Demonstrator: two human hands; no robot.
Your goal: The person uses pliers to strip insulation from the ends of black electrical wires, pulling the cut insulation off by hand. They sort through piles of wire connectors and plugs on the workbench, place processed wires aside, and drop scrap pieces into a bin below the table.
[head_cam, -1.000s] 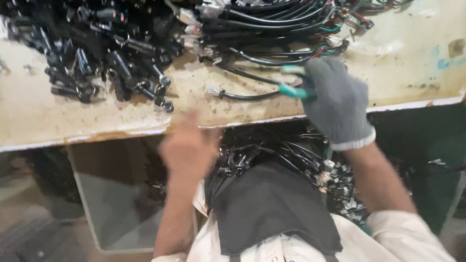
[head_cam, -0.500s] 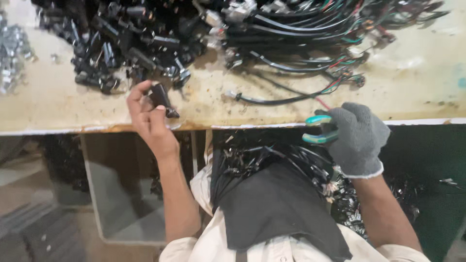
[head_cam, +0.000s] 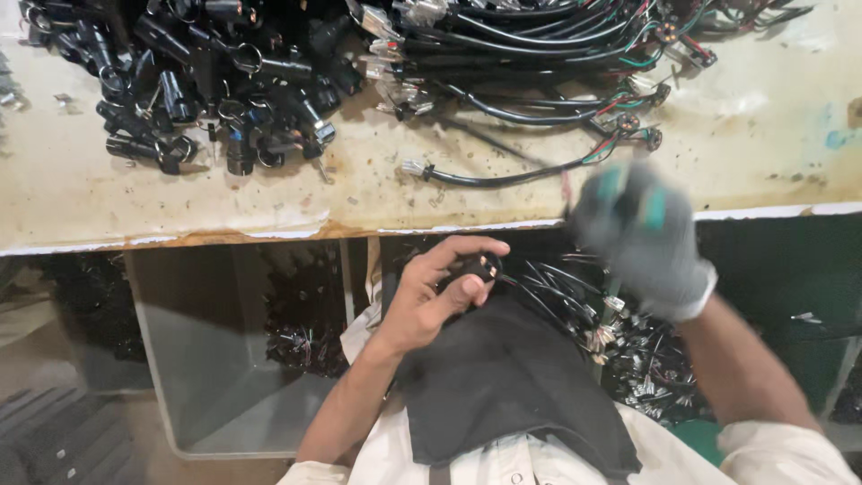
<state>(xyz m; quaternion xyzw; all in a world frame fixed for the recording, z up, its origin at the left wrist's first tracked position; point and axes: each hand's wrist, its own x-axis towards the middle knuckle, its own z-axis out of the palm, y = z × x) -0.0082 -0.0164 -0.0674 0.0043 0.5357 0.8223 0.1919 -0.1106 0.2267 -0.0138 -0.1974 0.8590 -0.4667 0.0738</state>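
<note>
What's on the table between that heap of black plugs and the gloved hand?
In the head view, between the heap of black plugs and the blurred gloved right hand, one loose black cable lies on stained tabletop.

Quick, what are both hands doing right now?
Left hand: closed on a small black part.
Right hand: gloved and blurred, gripping a green-handled tool.

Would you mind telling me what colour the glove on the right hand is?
Grey, with a white cuff; the glove is motion-blurred but shows clearly enough in the head view.
</note>
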